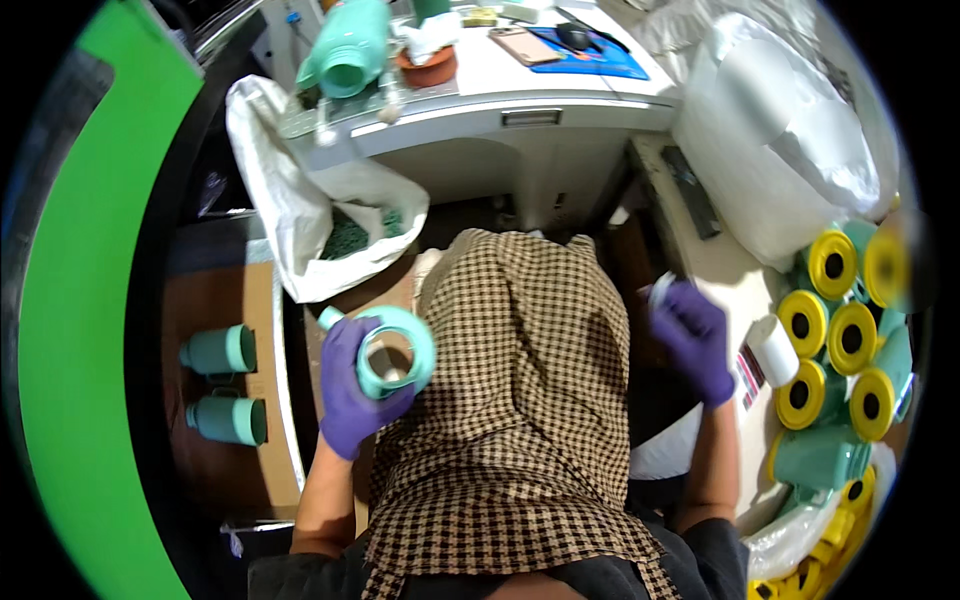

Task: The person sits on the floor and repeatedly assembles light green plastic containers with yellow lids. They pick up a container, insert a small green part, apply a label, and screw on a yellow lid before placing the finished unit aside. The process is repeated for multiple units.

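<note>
My left hand (350,395), in a purple glove, grips a mint-green plastic jug shell (424,352). Its round open end faces up, and through the ring a paler inside shows. A short green stub sticks out beside my thumb. Out to the right, above the pale side bench, my right hand (692,338) is also gloved in purple, its fingers curled closed. A small whitish tip pokes out past those fingers; the rest of that item is hidden. Near this hand lies a white cylinder (772,352), possibly a roll, on the bench. A checked apron (520,370) covers my lap.
Green jugs with yellow ends (852,338) crowd the right side. Two green jugs (228,420) lie in a cardboard-lined box at left. A white sack (290,220) holds green scraps. Ahead, a white desk (480,75) carries another green jug (350,50) and a phone (525,45).
</note>
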### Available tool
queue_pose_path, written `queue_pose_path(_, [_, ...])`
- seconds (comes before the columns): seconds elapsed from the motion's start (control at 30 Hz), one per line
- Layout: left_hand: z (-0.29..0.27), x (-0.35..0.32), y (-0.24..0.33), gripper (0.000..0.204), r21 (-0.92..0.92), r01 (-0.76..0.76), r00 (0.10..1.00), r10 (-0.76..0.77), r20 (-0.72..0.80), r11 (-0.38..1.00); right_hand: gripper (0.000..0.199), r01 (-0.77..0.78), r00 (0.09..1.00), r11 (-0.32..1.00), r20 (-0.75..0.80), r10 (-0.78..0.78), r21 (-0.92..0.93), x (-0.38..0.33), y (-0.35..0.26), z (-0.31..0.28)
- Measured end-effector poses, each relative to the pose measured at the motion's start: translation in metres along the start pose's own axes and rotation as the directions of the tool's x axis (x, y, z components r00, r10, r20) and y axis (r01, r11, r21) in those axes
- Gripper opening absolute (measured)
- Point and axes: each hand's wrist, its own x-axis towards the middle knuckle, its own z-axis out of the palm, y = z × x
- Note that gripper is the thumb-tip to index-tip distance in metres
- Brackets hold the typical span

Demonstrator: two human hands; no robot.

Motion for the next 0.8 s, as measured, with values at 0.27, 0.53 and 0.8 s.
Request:
queue_pose_path(0.27, [-0.014,0.033,0.024,0.077,-0.114,-0.151,0.983,0.161,0.088,0.982,0.032,0.353,0.813,0.88,0.362,-0.457,0.318,0.008,-0.097,0.192])
queue_pose_path(0.53, [-0.006,0.025,0.003,0.086,-0.065,-0.24,0.961,0.247,0.123,0.969,0.028,0.359,0.878,0.933,0.332,-0.345,0.021,0.002,-0.116,0.211])
queue_pose_path(0.8, [-0.003,0.032,0.012,0.079,-0.031,-0.281,0.953,0.282,0.113,0.959,0.022,0.323,0.82,0.941,0.467,-0.331,0.099,0.005,-0.102,0.198])
